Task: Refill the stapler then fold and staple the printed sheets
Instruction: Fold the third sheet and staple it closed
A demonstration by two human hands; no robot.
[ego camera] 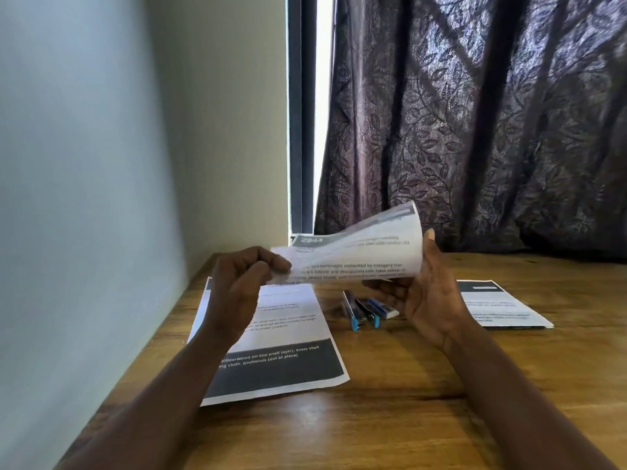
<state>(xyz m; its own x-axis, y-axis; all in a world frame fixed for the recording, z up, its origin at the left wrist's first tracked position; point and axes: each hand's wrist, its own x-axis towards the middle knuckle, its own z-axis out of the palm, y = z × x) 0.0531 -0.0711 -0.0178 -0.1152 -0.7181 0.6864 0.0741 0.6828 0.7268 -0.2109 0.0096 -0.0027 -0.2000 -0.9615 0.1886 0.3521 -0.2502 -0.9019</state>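
printed sheet [366, 252] held aloft, left hand [242, 279] and right hand [427, 293] each pinching an end

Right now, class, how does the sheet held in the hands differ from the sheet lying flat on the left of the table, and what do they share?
The held sheet is lifted above the table, held by the left hand and right hand; the flat sheet rests on it. The held sheet is curved and blurred; the flat sheet lies unbent, its text sharper. Both are white printed pages with dark bands.
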